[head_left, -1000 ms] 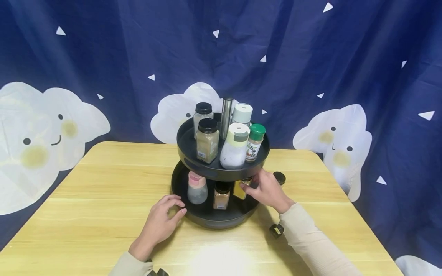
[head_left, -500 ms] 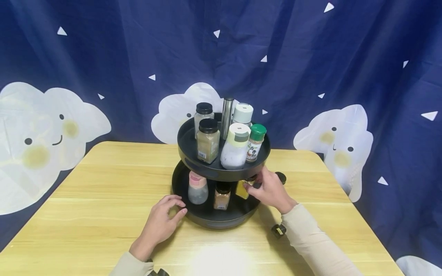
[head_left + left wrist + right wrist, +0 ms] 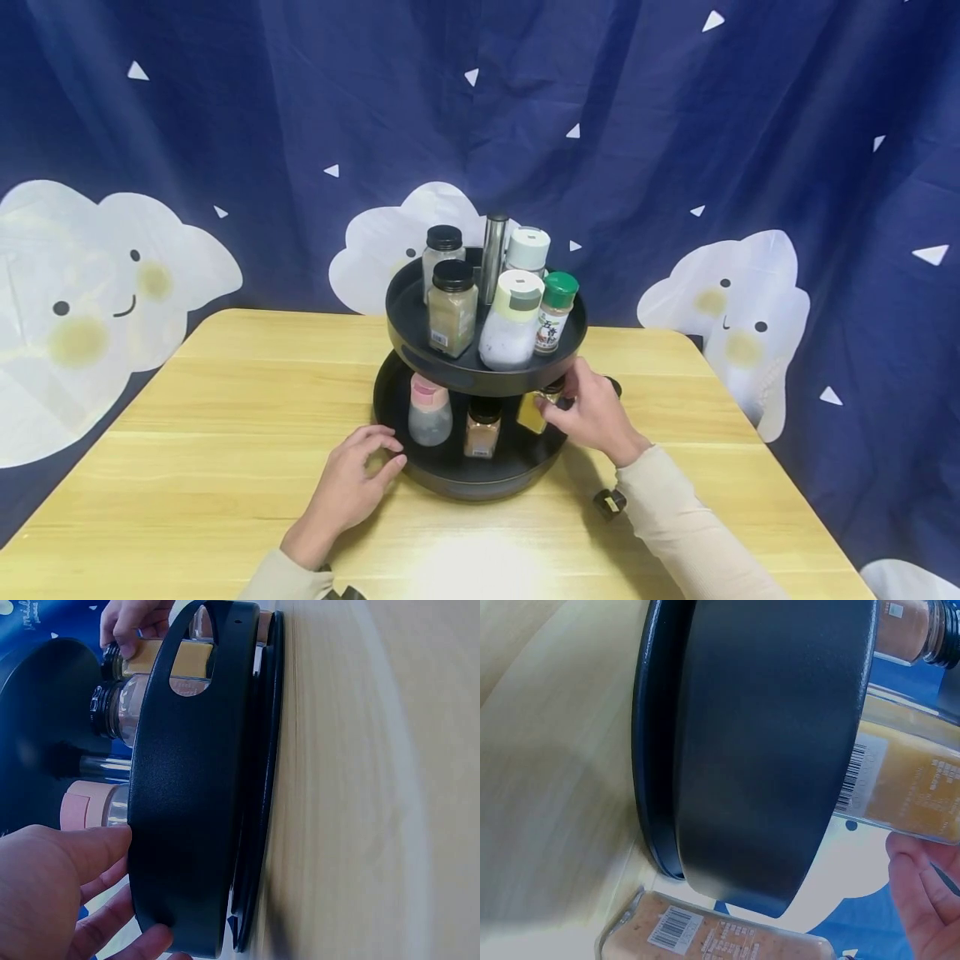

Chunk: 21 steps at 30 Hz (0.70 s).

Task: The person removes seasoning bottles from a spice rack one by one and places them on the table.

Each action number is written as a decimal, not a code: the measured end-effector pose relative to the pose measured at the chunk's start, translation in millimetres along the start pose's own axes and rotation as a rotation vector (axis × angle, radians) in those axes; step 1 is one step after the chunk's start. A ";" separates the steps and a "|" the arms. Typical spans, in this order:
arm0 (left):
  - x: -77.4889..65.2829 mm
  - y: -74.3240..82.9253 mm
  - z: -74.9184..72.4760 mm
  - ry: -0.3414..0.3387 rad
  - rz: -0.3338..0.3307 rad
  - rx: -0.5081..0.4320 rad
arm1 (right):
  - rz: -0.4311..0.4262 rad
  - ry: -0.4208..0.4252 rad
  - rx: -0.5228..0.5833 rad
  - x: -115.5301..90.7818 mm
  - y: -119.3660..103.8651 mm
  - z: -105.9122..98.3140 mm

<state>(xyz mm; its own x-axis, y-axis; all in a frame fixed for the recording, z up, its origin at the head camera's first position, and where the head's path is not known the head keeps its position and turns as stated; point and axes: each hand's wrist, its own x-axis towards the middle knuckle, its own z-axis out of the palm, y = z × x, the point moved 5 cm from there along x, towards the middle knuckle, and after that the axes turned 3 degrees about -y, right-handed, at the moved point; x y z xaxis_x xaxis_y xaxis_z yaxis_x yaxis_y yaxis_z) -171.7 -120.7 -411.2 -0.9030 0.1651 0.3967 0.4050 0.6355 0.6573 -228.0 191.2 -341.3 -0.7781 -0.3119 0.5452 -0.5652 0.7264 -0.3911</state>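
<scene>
The right hand (image 3: 596, 417) is pinching one yellow jar (image 3: 532, 413) near its lid, between thumb and fingers, while the left hand (image 3: 351, 475) is resting half open, its thumb touching the edge of the lower tray (image 3: 472, 490). The jar is sitting inside that edge, below the upper tray (image 3: 465, 379); whether its base is touching the floor, I cannot tell. For good work, the right hand should be guiding the jar low and upright, so its lid is not knocking above, and the left hand should be steadying the tray, which may be turning easily. Counting now: to the left of the right hand, one brown jar (image 3: 482, 435) and one pink-capped bottle (image 3: 430, 418) are standing; above it, two black-lidded jars (image 3: 452, 318), two pale-capped bottles (image 3: 511, 333) and one green-capped bottle (image 3: 553, 321); just beyond it, one more jar (image 3: 712, 934) is waiting on the worktop (image 3: 225, 400).
</scene>
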 end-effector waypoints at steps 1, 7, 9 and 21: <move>-0.1 0.3 -0.2 0.000 -0.001 0.000 | 0.008 0.005 0.003 -0.3 0.2 -0.5; -2.5 -0.1 -0.3 -0.002 0.002 0.000 | 0.043 0.027 0.016 -3.4 3.9 -0.8; -5.1 -0.9 -0.5 0.002 0.003 0.003 | 0.044 0.018 0.012 -4.7 4.8 0.9; -0.3 -0.8 0.9 0.007 0.028 0.014 | -0.002 0.080 0.039 -1.7 6.3 -7.6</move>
<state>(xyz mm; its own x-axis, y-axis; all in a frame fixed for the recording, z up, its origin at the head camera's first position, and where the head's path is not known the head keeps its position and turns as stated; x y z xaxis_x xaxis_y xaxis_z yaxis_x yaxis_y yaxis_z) -171.9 -120.6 -412.4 -0.8903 0.1779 0.4191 0.4279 0.6415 0.6367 -228.1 200.9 -339.0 -0.7533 -0.2626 0.6030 -0.5784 0.7008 -0.4175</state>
